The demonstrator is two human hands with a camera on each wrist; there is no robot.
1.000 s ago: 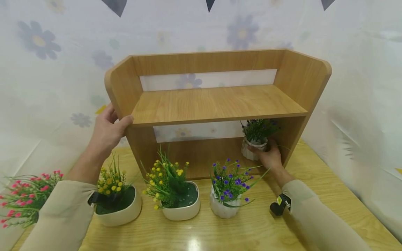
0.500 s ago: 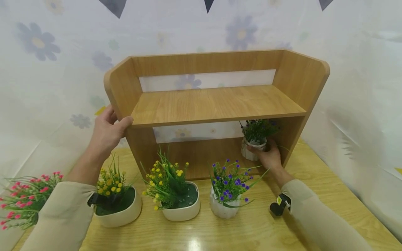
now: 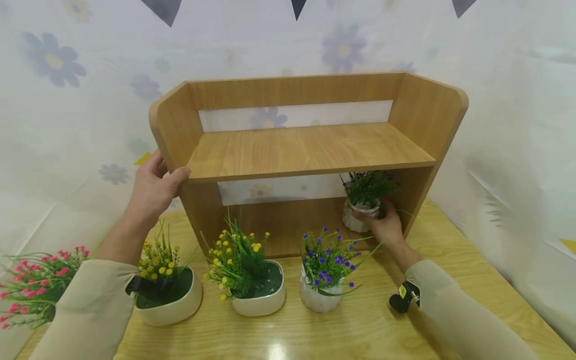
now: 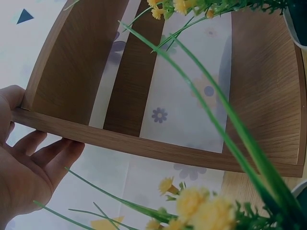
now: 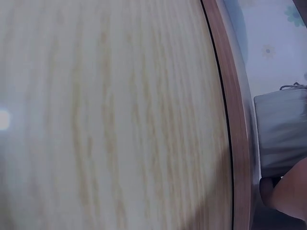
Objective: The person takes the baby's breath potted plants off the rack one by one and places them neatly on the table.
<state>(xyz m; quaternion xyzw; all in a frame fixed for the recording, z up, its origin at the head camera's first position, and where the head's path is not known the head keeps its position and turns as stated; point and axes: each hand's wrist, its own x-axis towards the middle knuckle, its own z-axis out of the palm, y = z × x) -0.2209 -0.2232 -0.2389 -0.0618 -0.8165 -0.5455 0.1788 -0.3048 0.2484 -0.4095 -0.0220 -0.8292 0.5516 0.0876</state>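
My left hand [image 3: 155, 185] grips the left side panel of a two-tier wooden shelf [image 3: 310, 150], thumb in front and fingers behind; the left wrist view shows those fingers [image 4: 62, 155] against the panel's outer side. Inside the lower tier, at the right end, stands a white pot [image 3: 355, 220] with a dark green, purple-flowered plant [image 3: 369, 187]. My right hand [image 3: 387, 225] holds this pot from its right side, thumb across the front. In the right wrist view only part of the pot [image 5: 283, 134] and a bit of the hand [image 5: 290, 191] show at the right edge.
Before the shelf, on the wooden table [image 3: 225, 340], stand a purple-flowered white pot [image 3: 319, 297], a yellow-flowered oval planter [image 3: 261, 305] and another yellow-flowered planter [image 3: 173, 310] by the left forearm. Pink flowers [image 3: 40, 282] are at far left. A patterned sheet [image 3: 270, 40] hangs behind.
My right hand and the purple-flowered pot in the shelf have shifted very slightly left and towards me. My left hand keeps its place on the side panel.
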